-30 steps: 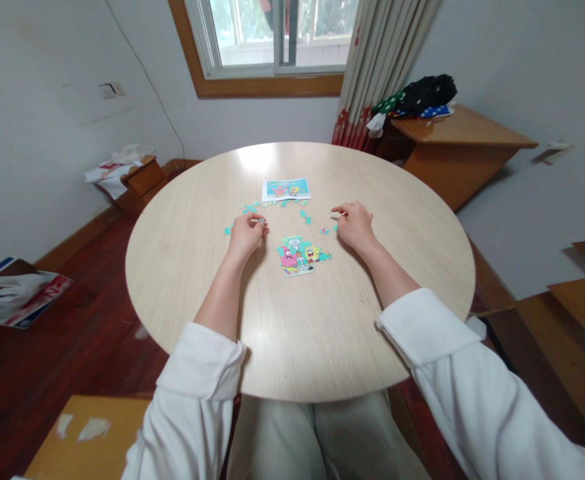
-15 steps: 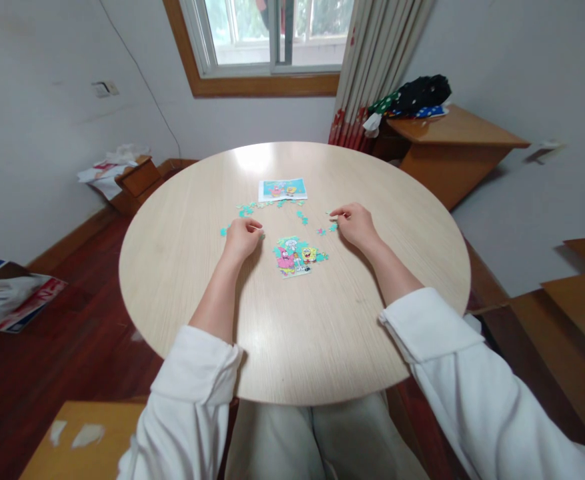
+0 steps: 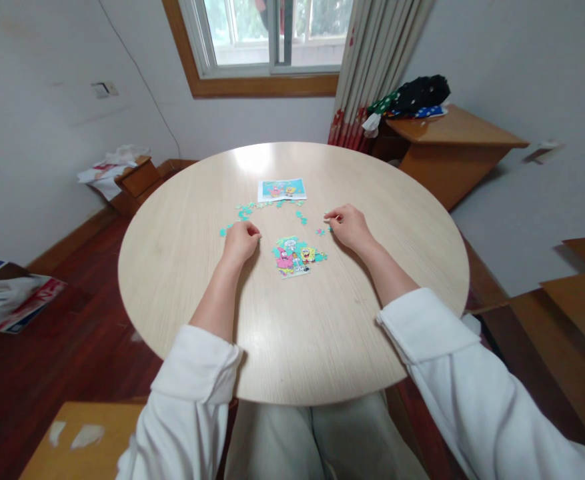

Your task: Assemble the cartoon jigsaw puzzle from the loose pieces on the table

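Note:
My left hand [image 3: 242,241] is closed in a pinch beside the left of the jigsaw, with a tiny bit of a teal puzzle piece [image 3: 260,239] showing at its fingertips. My right hand [image 3: 348,225] hovers low over the table, right of the jigsaw, index finger stretched out and thumb slightly apart. Near that fingertip lies a small pale-green piece [image 3: 327,213]. Between the hands sits the partly joined cartoon jigsaw [image 3: 293,257], with pink, white and yellow characters on teal. Several loose teal pieces [image 3: 245,211] lie beyond it, and a pink-and-teal piece [image 3: 320,232] is near my right hand.
A printed picture sheet [image 3: 282,190] lies behind the pieces on the round wooden table [image 3: 292,347]. A window and curtain [image 3: 372,73] are beyond. At right is a wooden cabinet [image 3: 457,133] with cloths on top. A cardboard box [image 3: 82,440] stands at lower left.
My right hand has shifted slightly left, partly covering a teal piece beside its fingers. My left hand has drawn back a little to the left, still pinched.

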The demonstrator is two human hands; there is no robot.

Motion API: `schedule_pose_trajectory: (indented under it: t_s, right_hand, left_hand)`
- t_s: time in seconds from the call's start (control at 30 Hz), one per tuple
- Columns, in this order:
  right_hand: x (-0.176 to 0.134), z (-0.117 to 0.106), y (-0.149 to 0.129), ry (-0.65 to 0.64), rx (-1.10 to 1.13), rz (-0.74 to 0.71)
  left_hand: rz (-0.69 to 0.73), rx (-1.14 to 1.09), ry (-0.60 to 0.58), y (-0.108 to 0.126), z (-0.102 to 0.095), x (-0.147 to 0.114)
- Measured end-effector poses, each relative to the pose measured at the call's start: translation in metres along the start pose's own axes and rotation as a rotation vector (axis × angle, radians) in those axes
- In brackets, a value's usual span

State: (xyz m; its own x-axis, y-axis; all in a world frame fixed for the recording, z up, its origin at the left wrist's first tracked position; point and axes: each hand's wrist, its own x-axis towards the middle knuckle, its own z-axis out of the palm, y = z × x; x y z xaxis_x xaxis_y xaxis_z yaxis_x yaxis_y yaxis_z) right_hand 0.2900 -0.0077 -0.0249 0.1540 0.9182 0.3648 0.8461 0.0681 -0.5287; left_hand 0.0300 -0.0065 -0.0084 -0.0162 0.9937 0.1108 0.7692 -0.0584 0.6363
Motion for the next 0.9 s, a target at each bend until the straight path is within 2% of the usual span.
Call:
schedule_pose_trajectory:
  t_s: [0.3, 0.7, 0.9]
  right_hand:
    - [-0.007, 0.009, -0.014, -0.037, 0.011, -0.108]
    - [-0.007, 0.009, -0.016, -0.054, 0.007, -0.114]
    - [-0.007, 0.011, -0.017, -0.058, 0.004, -0.111]
  left_hand:
    - [-0.001, -0.019, 0.002, 0.000, 0.000, 0.001]
    - [-0.006, -0.035, 0.117, 0.010, -0.007, -0.003]
    - [-0.044, -0.044, 0.106, 0.016, -0.011, -0.008]
